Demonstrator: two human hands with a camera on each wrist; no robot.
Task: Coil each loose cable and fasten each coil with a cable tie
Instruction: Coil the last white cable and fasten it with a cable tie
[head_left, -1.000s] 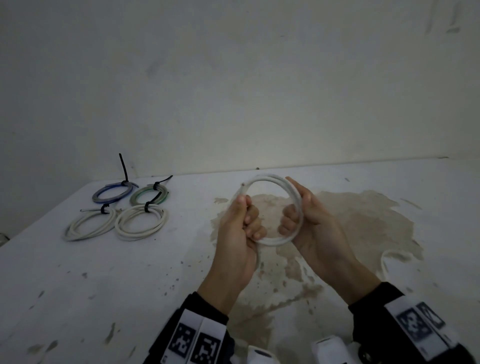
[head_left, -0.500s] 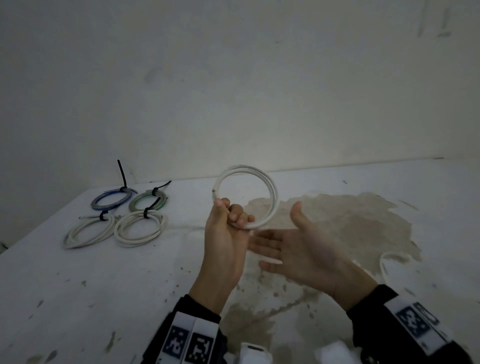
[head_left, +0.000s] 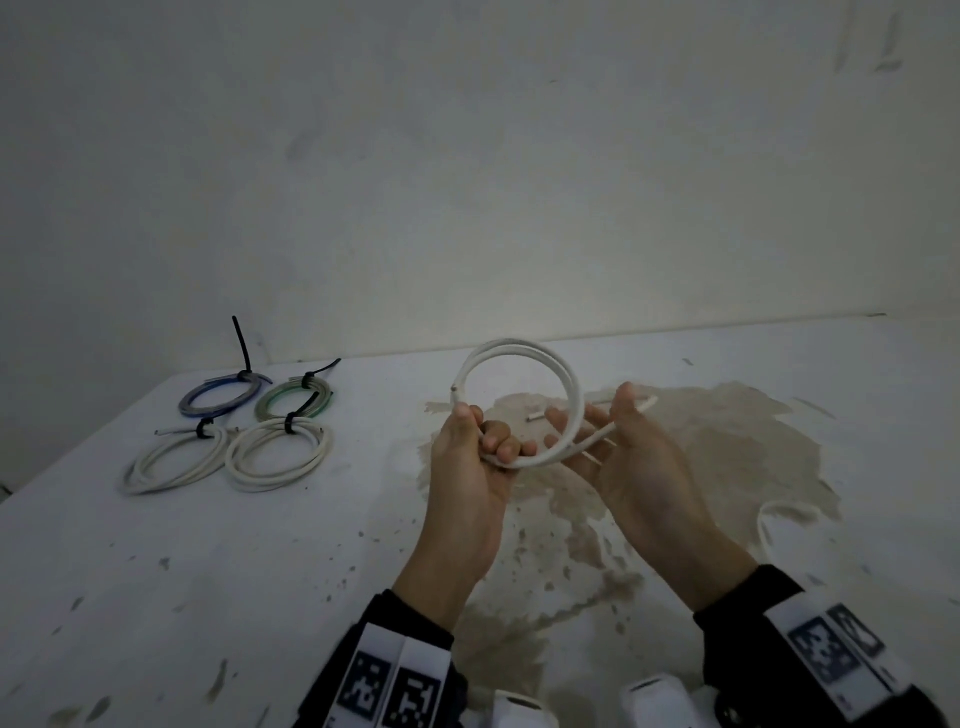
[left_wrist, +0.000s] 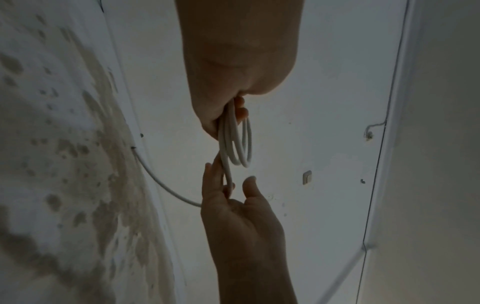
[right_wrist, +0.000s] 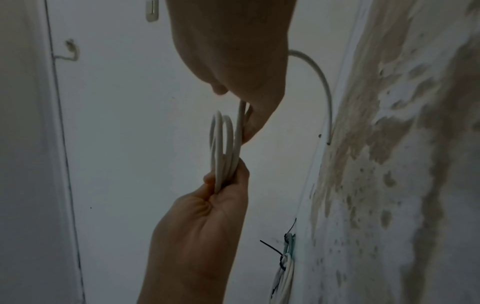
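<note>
My left hand (head_left: 470, 467) grips the bottom left of a small coil of white cable (head_left: 570, 387), held upright above the table (head_left: 260, 571). In the left wrist view the coil (left_wrist: 248, 142) hangs from its curled fingers. The cable's loose tail (head_left: 597, 440) runs from the coil across the straight fingers of my right hand (head_left: 639, 467), which is palm up just right of the coil. The thumb stands beside the tail and is apart from it in the left wrist view. Past the right hand the tail (right_wrist: 322, 78) arcs down to the table.
Four tied coils lie at the table's far left: blue (head_left: 218, 402), green (head_left: 270, 408) and two white ones (head_left: 174, 465) (head_left: 278, 457), each with a black tie. Another white cable (head_left: 764, 514) curves on the table at the right. A wall stands behind.
A second ago both hands held the coil. The right hand let go, opened below it, and now has the loose tail lying across its fingers. The left hand kept its grip.
</note>
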